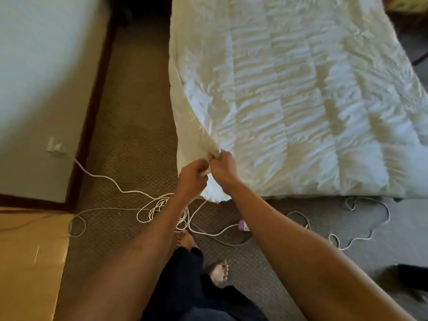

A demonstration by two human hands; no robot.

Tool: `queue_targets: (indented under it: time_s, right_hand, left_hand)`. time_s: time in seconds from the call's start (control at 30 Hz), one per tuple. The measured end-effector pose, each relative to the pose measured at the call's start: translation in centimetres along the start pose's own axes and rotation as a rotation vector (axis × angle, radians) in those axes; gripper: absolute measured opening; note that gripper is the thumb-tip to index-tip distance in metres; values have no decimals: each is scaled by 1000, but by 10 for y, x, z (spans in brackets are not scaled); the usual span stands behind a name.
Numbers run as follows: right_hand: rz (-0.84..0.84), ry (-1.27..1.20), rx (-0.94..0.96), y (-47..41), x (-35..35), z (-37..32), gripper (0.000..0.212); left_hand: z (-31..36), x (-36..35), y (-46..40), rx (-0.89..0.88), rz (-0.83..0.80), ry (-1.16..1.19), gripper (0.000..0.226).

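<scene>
Gripping quilt (289, 100) corner | left hand (193, 176) pinching | right hand (222, 166) pinching

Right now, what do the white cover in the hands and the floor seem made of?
White cover: soft quilted fabric, perhaps cotton or polyester, faintly glossy; stitched panels and creases show it. Floor: brown low-pile carpet, judging by its dotted weave.

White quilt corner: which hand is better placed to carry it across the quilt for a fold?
Probably the right hand: it grips the lifted corner of the quilt at the taut fold, over the quilt itself. The left hand holds the edge lower, on the carpet side.
</scene>
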State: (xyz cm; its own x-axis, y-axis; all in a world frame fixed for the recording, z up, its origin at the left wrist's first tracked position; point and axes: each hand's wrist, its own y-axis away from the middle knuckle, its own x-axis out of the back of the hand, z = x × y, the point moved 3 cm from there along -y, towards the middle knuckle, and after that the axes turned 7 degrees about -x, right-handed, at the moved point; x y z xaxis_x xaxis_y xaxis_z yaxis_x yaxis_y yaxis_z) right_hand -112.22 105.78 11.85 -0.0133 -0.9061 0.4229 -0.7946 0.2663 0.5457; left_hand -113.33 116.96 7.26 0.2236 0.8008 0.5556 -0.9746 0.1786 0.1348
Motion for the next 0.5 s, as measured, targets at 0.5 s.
queue_targets:
  time_s: [0.5]
  right_hand:
    - [109,-404,-119,-10,166,45,19]
  left_hand:
    - [157,-32,-122,-263,-537,-365,46]
